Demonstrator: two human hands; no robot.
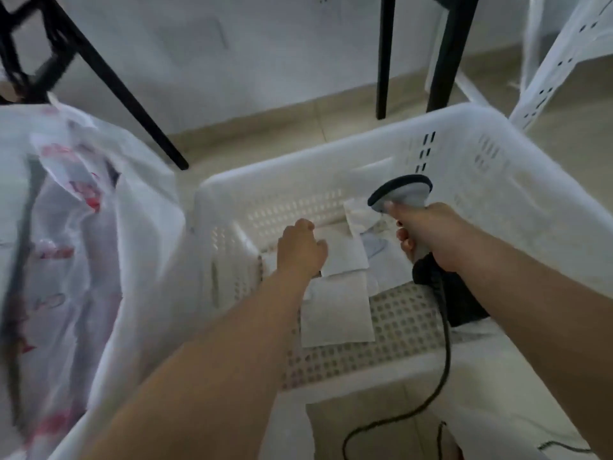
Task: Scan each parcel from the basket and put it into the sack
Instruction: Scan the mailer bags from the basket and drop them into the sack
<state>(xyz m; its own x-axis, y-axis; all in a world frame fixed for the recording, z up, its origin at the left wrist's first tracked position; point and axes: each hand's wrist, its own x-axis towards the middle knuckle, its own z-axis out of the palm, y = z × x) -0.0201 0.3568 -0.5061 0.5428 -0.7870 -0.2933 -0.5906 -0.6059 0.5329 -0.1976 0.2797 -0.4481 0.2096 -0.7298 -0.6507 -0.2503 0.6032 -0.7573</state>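
Observation:
A white perforated basket (491, 180) stands on the floor with several flat white parcels in it. My left hand (300, 249) reaches down inside the basket, its fingers curled over the edge of a white parcel (343, 252) near the far-left corner. Another white parcel (336, 313) lies nearer me under my forearm. My right hand (428, 232) grips the handle of a grey and black barcode scanner (403, 192), its head pointing down into the basket. The white sack (66, 227) with red print gapes open at the left.
The scanner's black cable (444, 353) trails over the basket's near rim to the floor. Black table legs (384, 54) stand behind the basket. A second white perforated basket (560, 64) sits at the far right. A dark object (461, 300) lies in the basket under my right wrist.

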